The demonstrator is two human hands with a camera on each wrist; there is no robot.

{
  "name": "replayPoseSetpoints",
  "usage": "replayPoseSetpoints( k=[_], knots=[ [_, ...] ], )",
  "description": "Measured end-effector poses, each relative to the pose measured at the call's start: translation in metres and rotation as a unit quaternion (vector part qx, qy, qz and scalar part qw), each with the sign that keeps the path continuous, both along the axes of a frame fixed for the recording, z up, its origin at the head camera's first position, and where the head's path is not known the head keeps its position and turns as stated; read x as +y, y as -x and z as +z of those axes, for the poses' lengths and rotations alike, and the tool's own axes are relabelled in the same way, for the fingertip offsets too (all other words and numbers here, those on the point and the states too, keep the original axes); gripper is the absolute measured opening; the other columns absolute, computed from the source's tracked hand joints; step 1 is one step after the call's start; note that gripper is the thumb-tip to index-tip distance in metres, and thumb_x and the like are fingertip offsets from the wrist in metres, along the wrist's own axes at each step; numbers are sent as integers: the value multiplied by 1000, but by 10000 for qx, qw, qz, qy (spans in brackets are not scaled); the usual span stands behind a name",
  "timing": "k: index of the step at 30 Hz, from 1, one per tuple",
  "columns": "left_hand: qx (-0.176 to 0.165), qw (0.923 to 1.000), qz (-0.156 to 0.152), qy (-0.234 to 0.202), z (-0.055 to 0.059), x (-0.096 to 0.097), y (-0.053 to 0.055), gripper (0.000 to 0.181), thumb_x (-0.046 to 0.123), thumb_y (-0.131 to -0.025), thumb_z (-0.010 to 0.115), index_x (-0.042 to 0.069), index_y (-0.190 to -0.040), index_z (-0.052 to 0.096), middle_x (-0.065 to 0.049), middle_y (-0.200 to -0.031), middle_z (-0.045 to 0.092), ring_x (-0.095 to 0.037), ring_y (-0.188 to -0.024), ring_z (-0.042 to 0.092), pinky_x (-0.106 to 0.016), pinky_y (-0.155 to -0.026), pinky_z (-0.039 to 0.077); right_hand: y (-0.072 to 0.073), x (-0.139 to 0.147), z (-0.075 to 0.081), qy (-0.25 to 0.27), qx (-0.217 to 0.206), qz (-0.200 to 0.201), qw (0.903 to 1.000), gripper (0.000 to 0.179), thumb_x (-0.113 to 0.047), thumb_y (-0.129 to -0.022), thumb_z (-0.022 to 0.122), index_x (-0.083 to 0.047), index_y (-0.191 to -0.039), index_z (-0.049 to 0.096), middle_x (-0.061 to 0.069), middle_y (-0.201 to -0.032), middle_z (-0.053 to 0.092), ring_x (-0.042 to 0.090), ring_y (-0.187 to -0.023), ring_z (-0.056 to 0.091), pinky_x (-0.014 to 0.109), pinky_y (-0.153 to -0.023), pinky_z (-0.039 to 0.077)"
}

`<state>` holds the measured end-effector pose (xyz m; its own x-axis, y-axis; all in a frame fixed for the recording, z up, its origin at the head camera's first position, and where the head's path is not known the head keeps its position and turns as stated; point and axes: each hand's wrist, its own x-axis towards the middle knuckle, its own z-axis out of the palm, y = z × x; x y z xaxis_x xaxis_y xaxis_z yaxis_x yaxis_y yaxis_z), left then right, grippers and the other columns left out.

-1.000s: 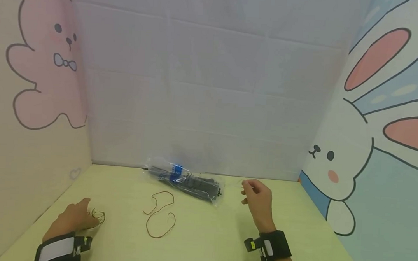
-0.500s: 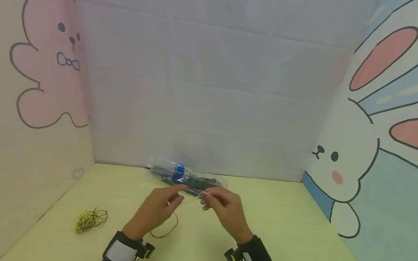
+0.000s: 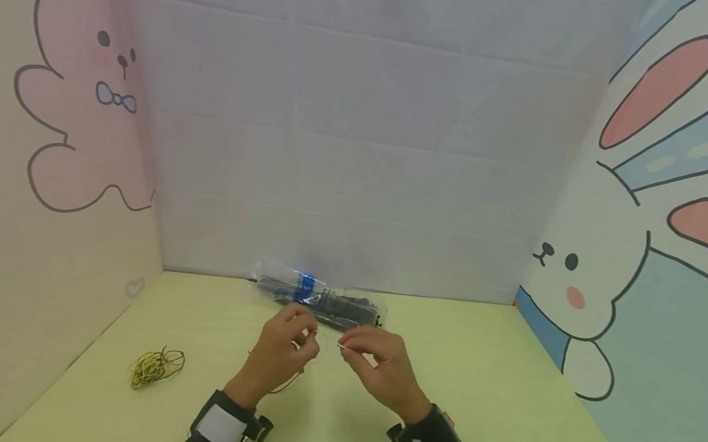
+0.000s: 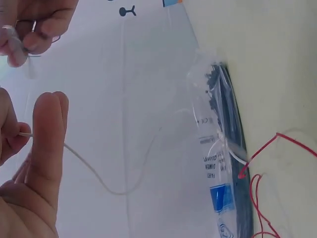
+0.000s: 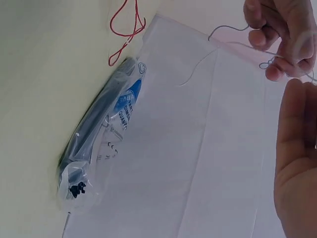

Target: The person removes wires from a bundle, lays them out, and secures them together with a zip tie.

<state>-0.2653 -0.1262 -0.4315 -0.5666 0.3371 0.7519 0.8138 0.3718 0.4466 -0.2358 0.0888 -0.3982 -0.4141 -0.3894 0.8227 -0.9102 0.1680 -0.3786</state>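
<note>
Both hands are raised close together over the middle of the table. My left hand (image 3: 289, 347) pinches a thin white string (image 4: 101, 184), whose loose end curves away past the fingers in the left wrist view. Opposite it, my right hand (image 3: 383, 367) pinches a short white bit of string between thumb and forefinger. A small loop of string shows at the left fingertips in the right wrist view. Behind and below the left hand lies a red cord (image 3: 285, 384), partly hidden by it. To the left rests a tangled yellow-green string bundle (image 3: 153, 368), untouched.
A clear plastic bag (image 3: 332, 302) of long black strips, with a blue label, lies at the back of the yellow table (image 3: 472, 358). A white sheet (image 3: 357, 148) rises behind it. Side walls carry a pink bear (image 3: 89, 170) and a white rabbit (image 3: 588, 297).
My left hand has left the yellow-green bundle and come to the middle, where it now pinches the white string. My right hand has moved left and slightly down to meet it.
</note>
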Motion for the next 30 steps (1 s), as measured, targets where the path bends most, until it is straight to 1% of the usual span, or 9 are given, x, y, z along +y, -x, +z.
replayPoseSetpoints(
  k=[3, 5, 8, 13, 17, 20, 23, 27, 30],
  knots=[
    [723, 9966, 396, 27, 4, -6, 4, 23, -9, -77, 62, 12, -86, 60, -4, -97, 64, -2, -69, 63, -11, -61, 51, 6, 4, -9, 133, -107, 203, 9996, 21, 17, -84, 62, -2, -90, 69, 14, -83, 68, 15, -63, 64, 16, -59, 52],
    [948, 9938, 525, 243, 4, -13, 7, 23, -9, -77, 63, 12, -86, 60, -1, -92, 66, -6, -72, 65, -11, -65, 52, 12, 7, -18, 166, -230, 393, 9988, 22, 19, -85, 58, -1, -92, 67, 12, -78, 66, 11, -56, 62, 15, -54, 50],
    [1115, 9888, 745, 662, 2, -26, 11, 24, -8, -77, 66, 13, -87, 62, 5, -83, 63, -5, -76, 64, -10, -68, 51, 18, 12, -29, -41, -283, 355, 9990, 21, 14, -89, 58, -5, -92, 66, 5, -70, 62, 7, -55, 61, 13, -53, 48],
    [1363, 9751, 1201, 1269, -1, -49, 18, 23, -4, -75, 72, 15, -84, 65, 4, -84, 66, -4, -74, 59, -15, -63, 47, 23, 29, -41, -834, -426, -400, 9948, 19, -1, -94, 61, -18, -92, 66, -4, -73, 59, -3, -61, 55, 10, -56, 46],
    [1488, 9654, 1516, 1514, -3, -65, 22, 22, -4, -74, 74, 13, -85, 67, 3, -85, 65, -5, -75, 60, -17, -62, 49, 27, 48, -48, -1160, -415, -1020, 9871, 20, -2, -92, 63, -21, -92, 68, -8, -77, 60, -6, -64, 51, 11, -56, 45],
    [1532, 9609, 1726, 1531, -3, -75, 25, 21, -4, -73, 75, 12, -85, 67, 2, -85, 64, -5, -74, 59, -18, -60, 48, 32, 62, -50, -1152, -263, -1374, 9834, 21, 2, -88, 67, -19, -90, 68, -10, -77, 60, -5, -66, 49, 13, -57, 45],
    [1606, 9544, 2004, 1524, -3, -85, 26, 21, -5, -72, 75, 10, -84, 67, 0, -83, 61, -6, -72, 55, -20, -59, 47, 36, 75, -51, -1193, -259, -1688, 9781, 21, 3, -85, 70, -18, -89, 69, -12, -78, 60, -5, -66, 48, 15, -57, 46],
    [1681, 9450, 2418, 1420, -4, -95, 24, 21, -7, -70, 75, 7, -82, 65, -3, -79, 59, -8, -69, 50, -24, -56, 45, 38, 91, -49, -1478, -546, -2028, 9665, 19, -1, -87, 69, -20, -90, 69, -13, -80, 61, -4, -67, 48, 17, -59, 46],
    [1527, 9463, 2514, 1340, -8, -98, 24, 22, -9, -69, 75, 7, -80, 64, -2, -75, 57, -7, -66, 44, -23, -55, 41, 40, 101, -49, -1705, -949, -2114, 9577, 18, -5, -89, 69, -22, -90, 70, -14, -82, 63, -4, -68, 50, 19, -61, 48]
  ],
)
